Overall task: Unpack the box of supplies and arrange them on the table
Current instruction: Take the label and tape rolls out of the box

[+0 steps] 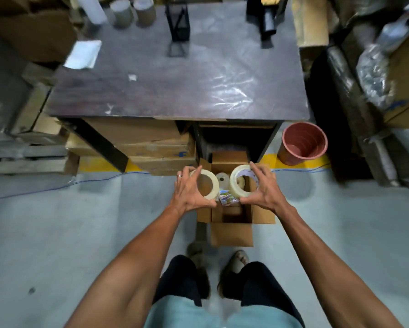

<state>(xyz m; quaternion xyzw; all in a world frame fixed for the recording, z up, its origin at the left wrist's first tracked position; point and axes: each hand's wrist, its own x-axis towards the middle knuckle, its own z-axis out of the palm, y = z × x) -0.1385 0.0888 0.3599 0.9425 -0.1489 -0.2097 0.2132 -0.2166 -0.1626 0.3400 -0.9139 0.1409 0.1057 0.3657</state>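
At frame centre, above the open box (231,233), we grip one tape roll in each hand: left hand (189,192) on the left roll (207,184), right hand (262,188) on the right roll (240,179); a third roll, perhaps, lies between.

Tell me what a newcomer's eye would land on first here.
Two clear tape rolls, one gripped in the left hand, the left roll, and one in the right hand, the right roll, held above the open cardboard box on the floor. Beyond it stands the dark table, with a pink bucket on the floor by its right corner.

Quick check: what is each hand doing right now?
Left hand: holding a tape roll over the box.
Right hand: holding another tape roll.
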